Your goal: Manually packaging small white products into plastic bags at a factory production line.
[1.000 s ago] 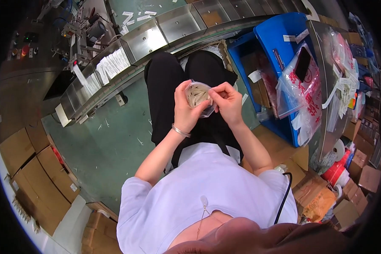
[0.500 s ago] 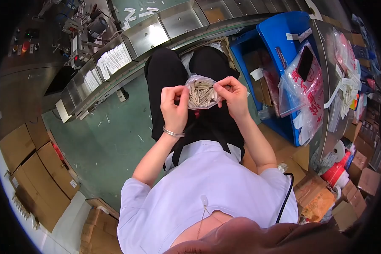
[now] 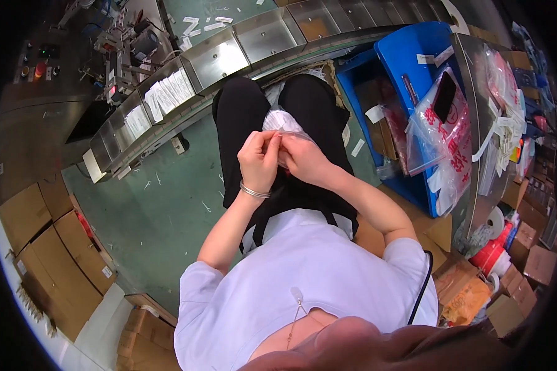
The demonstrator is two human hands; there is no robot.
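Note:
A clear plastic bag filled with thin, pale strips rests over my lap, between my knees. Its upper edge is pinched between the fingertips of my left hand, which wears a silver bangle. Right beside it, my right hand is closed on the same edge, the two sets of fingers touching. Most of the bag's near side is hidden behind the hands, and the strips show only faintly through the plastic.
A metal trough conveyor curves ahead, with white packets in its left compartments. Machinery stands far left. To my right are a blue plastic bin and a phone on a printed bag. Cardboard boxes stack at left.
My right hand has moved left to meet the left one. The bag's mouth, spread wide before with the strips showing, is now drawn together, and the bag has tipped away from me.

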